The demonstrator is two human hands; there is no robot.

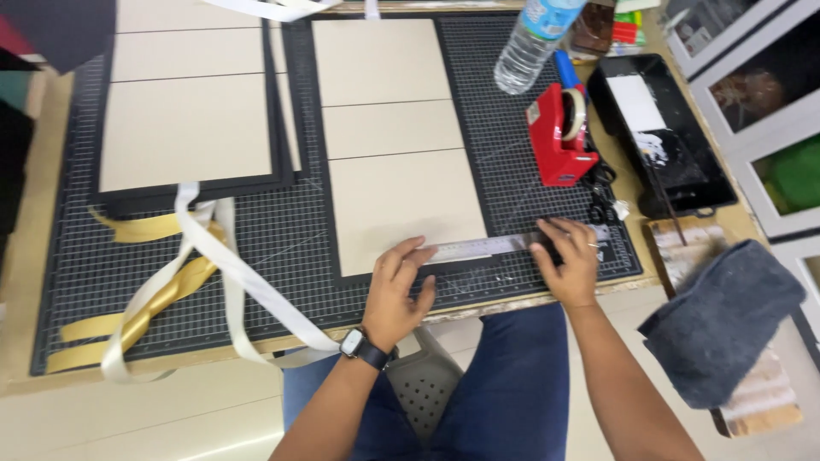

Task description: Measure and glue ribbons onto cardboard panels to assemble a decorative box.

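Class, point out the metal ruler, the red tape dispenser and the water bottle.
Ruler (478, 248), head view, bare middle between the hands.
Tape dispenser (555, 145), head view, red body.
Water bottle (523, 53), head view, clear side.

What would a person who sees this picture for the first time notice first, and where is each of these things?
First come the left hand and the right hand, both pressing a metal ruler at the near edge of a black gridded cutting mat. Beige board panels laid on black sheet fill the middle of the mat. A red tape dispenser stands to the right, and white and gold ribbons trail over the mat's left side.
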